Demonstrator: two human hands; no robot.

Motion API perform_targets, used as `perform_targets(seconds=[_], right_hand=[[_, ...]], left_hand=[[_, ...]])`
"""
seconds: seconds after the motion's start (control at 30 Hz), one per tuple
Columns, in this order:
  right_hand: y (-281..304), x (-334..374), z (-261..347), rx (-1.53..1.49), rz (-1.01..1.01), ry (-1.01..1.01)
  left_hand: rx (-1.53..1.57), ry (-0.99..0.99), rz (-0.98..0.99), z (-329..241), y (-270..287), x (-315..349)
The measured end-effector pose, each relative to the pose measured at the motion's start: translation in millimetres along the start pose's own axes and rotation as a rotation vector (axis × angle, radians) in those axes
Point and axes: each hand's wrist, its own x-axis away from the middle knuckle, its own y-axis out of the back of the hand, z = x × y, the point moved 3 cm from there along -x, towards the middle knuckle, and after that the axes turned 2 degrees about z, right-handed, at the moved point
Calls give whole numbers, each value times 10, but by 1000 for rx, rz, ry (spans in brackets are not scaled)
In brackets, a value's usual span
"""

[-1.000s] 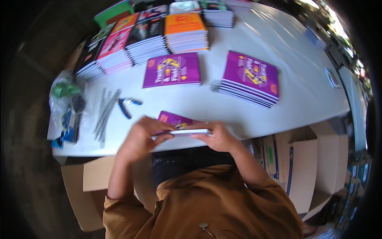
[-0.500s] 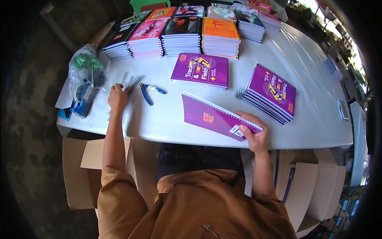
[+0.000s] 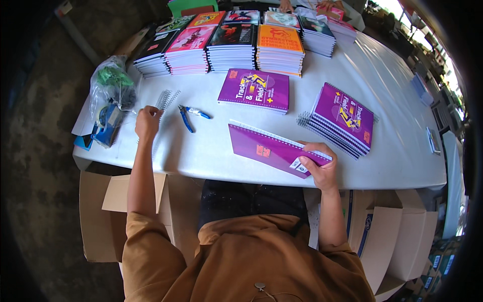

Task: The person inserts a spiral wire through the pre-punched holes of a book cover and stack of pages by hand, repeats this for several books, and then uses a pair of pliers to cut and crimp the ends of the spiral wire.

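At the left of the table, my left hand (image 3: 148, 122) has its fingers closed at a bunch of thin dark spiral binding coils (image 3: 167, 98), pinching at a coil. How many it grips is hidden. My right hand (image 3: 322, 165) grips the right end of a purple notebook (image 3: 269, 151), thumb on the cover. The notebook is tilted above the front of the table, its row of punched holes along the upper edge. Blue-handled pliers (image 3: 187, 120) lie open just right of the coils. Beyond the held notebook sits a purple stack of books (image 3: 254, 90).
On the right stands a stack of purple notebooks (image 3: 344, 118) with coils sticking out. Several book stacks (image 3: 231, 43) line the back. A plastic bag (image 3: 111, 83) and a blue tape dispenser (image 3: 106, 123) are far left. Open cardboard boxes (image 3: 397, 234) flank me. Another person's hands (image 3: 329, 6) show behind.
My left hand has shifted slightly among the coils, and their loose ends have drawn closer together. The notebook in my right hand has barely moved. Another person's hand has come into view at the back.
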Motion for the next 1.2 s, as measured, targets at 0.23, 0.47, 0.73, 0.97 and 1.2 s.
perform_targets(seconds=[0.23, 0.47, 0.73, 0.97, 1.2], right_hand=[[-3, 25, -51, 15, 3, -48], [9, 17, -30, 37, -8, -54], [35, 20, -67, 16, -38, -73], [43, -1, -48, 71, -52, -49], [58, -14, -99, 94, -83, -46]], left_hand=[[-376, 42, 117, 126, -194, 31], [-266, 0, 81, 95, -172, 49], [-13, -4, -138, 100, 82, -117], [832, -424, 243, -613, 172, 344], [762, -594, 697, -1423, 398, 1121]])
